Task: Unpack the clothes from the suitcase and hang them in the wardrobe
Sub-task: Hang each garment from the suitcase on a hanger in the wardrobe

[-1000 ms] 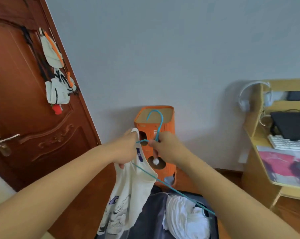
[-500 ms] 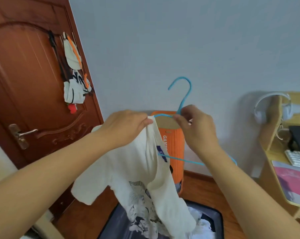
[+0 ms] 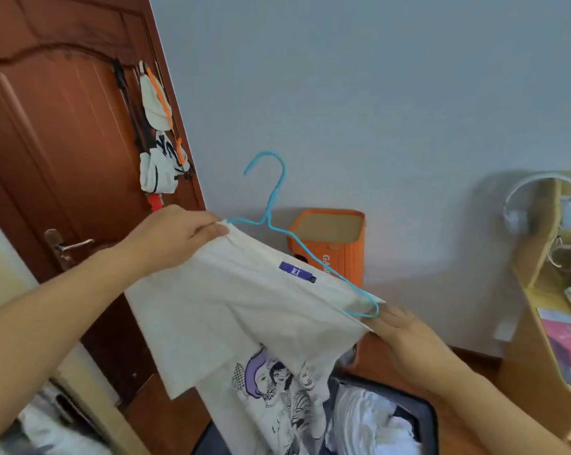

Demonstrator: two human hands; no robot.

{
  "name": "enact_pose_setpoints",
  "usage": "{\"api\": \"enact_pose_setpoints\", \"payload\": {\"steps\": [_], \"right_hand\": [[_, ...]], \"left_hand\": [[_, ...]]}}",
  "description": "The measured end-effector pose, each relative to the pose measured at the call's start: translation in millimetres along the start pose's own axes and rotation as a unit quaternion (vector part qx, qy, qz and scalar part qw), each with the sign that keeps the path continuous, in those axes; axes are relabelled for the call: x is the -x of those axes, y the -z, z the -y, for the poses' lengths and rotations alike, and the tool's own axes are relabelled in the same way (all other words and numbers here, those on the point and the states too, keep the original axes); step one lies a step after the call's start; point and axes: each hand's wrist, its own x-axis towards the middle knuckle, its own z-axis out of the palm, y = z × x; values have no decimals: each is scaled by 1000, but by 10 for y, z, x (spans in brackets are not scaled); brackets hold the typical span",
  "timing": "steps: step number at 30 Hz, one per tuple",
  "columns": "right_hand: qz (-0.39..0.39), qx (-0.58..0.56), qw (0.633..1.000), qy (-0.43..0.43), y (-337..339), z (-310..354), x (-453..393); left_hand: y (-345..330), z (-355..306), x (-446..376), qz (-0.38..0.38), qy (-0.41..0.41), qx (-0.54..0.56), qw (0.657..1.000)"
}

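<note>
Grey wall (image 3: 376,93) behind. Cream shirt (image 3: 244,316) with cartoon print, half on blue hanger (image 3: 274,205). Left hand (image 3: 175,238) fingers pinching one shoulder, right hand (image 3: 405,339) fingers pinching the other.

Not much to see of the person, just two bare forearms coming in from the bottom corners, no sleeves anywhere in the shot. No watch, bracelet or rings that I can spot on the left hand (image 3: 175,236) or the right hand (image 3: 400,339). No gloves either; nails look short and plain.
</note>
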Motion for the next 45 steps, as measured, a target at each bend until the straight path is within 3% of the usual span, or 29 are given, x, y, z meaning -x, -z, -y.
{"api": "enact_pose_setpoints", "payload": {"steps": [3, 6, 9, 10, 12, 14, 15, 19, 22, 24, 26, 30, 31, 34, 35, 37, 39, 45], "right_hand": [[-16, 53, 996, 73, 399, -165, -30], [-107, 33, 988, 110, 598, -108, -259], [-176, -84, 980, 48, 736, 209, -598], [-167, -111, 980, 5, 730, 251, -692], [-20, -99, 992, -80, 688, 309, -827], [86, -44, 992, -77, 614, 358, -884], [73, -37, 994, -69, 567, 398, -914], [-99, -60, 993, -37, 658, 591, -1100], [-185, -99, 978, -11, 912, 455, -1160], [-184, -109, 977, -26, 1012, 342, -1192], [-177, -75, 981, -32, 1037, 223, -1246], [-156, -6, 987, -34, 1064, 36, -1269], [-158, -21, 987, -18, 1071, 66, -1254], [-148, -83, 985, 44, 1024, 250, -1281], [-131, -86, 986, 52, 981, 298, -1331], [-85, -65, 994, 31, 895, 330, -1454], [-74, -28, 997, 5, 881, 326, -1513], [-238, -139, 959, 60, 949, 399, -1331]], "left_hand": [[-159, 249, 324, 65, -32, -134, 988], [-336, 298, 467, 29, -16, -156, 987], [-383, 211, 494, -38, 19, -98, 994], [-366, 167, 478, -61, 36, -67, 995], [-331, 118, 480, -94, 62, -17, 993], [-291, 81, 501, -112, 89, 14, 990], [-271, 68, 506, -119, 98, 24, 988], [-63, -41, 599, -140, 89, -8, 986], [-37, 256, 853, -96, 115, -45, 988], [-114, 448, 1013, -87, 217, 88, 968], [-250, 574, 1136, -94, 258, 156, 949], [-187, 930, 1334, -1, 340, 42, 939], [-122, 983, 1305, -15, 345, 21, 938], [18, 657, 982, -170, 261, 108, 944], [72, 403, 827, -162, 201, 128, 958], [94, -21, 601, -60, 106, 67, 990], [67, -174, 511, 3, 94, -18, 995], [178, 8, 591, -39, 126, 3, 991]]}}
